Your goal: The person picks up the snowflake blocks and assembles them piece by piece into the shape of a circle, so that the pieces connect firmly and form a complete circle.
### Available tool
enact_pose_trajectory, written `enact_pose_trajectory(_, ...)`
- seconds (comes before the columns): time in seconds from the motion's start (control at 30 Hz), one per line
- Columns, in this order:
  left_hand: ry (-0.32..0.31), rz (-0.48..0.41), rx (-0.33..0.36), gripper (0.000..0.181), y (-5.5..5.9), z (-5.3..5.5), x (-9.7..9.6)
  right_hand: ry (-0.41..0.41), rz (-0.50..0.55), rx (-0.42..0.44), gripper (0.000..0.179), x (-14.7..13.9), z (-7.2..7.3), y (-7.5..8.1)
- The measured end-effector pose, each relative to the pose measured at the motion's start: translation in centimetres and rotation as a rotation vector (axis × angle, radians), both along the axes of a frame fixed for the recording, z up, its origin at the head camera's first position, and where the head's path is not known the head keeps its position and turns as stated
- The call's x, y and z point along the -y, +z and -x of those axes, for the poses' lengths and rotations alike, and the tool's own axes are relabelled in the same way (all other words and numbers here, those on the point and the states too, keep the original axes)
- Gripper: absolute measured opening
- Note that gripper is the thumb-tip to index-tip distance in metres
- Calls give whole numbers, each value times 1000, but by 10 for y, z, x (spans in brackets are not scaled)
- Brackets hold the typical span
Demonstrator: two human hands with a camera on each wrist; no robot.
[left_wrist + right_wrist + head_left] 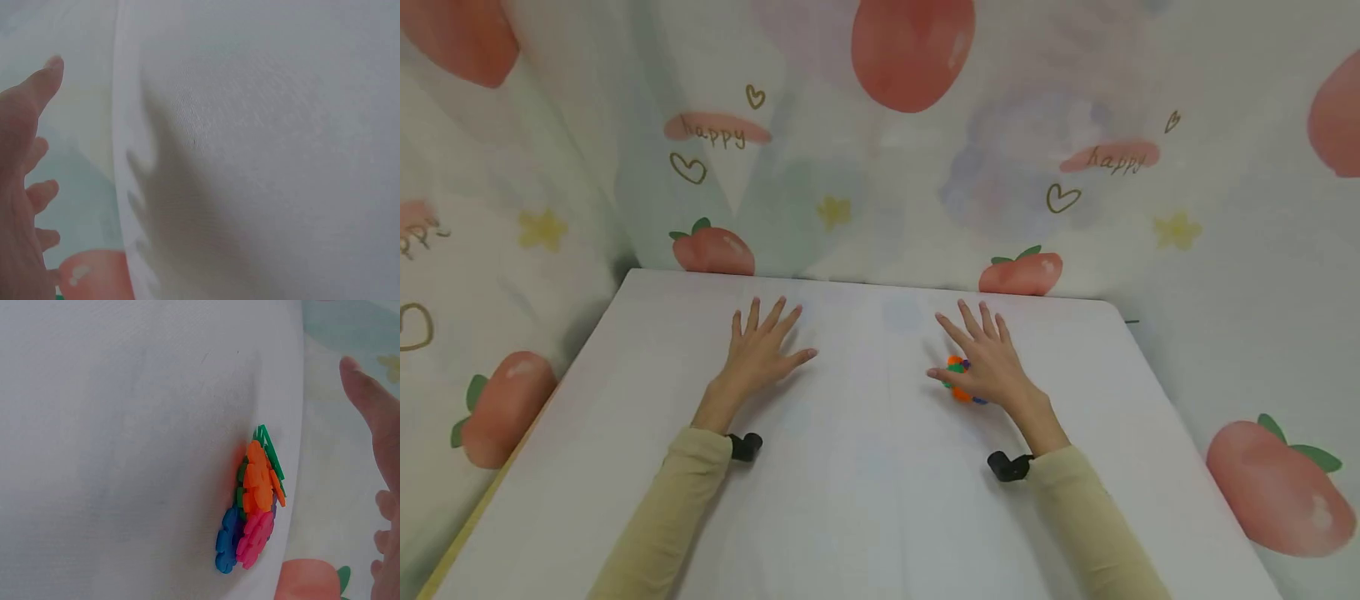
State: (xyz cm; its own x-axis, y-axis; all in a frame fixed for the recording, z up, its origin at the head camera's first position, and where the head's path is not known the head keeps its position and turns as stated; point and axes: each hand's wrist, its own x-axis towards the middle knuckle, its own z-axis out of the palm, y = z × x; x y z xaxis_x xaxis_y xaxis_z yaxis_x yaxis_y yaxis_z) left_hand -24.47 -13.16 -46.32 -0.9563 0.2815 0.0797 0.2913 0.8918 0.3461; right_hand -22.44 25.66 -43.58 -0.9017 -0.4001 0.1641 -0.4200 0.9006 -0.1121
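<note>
Above the left half of the white table, my left hand (758,350) is held with fingers spread and touches nothing. My right hand (992,362) hovers over the right half, its fingers spread as well. Beneath it lies a small pile of plastic snowflake-shaped building pieces (962,394), partly hidden by the hand in the head view. The right wrist view shows the pieces (256,487) in orange, green, blue, pink and purple, leaning together on the tabletop, apart from the right hand (381,437). In the left wrist view, the left hand (22,169) stands over the table with its shadow beside it.
The white tabletop (835,500) reaches back to a hanging cloth (887,200) printed with peaches, hearts and stars, which also covers both sides. A black wrist camera (747,447) sits at the left cuff, another black camera (1007,467) at the right.
</note>
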Motion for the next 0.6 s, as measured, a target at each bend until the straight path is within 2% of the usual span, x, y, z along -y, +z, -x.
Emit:
enact_pose_trajectory(0.1, -7, -2, -5, 86, -1, 4, -3, -8, -15, 2, 94, -2, 5, 2)
enact_pose_trajectory(0.3, -25, 12, -20, 86, -2, 6, -15, -22, -19, 10, 93, -7, 3, 3)
enact_pose_trajectory(0.43, -55, 22, 0, 84, -2, 7, -28, -5, 17, 5, 88, -11, 0, 1)
enact_pose_trajectory(0.6, -115, 20, -7, 80, -5, 6, -51, 36, 104, -17, 72, -14, -6, -3)
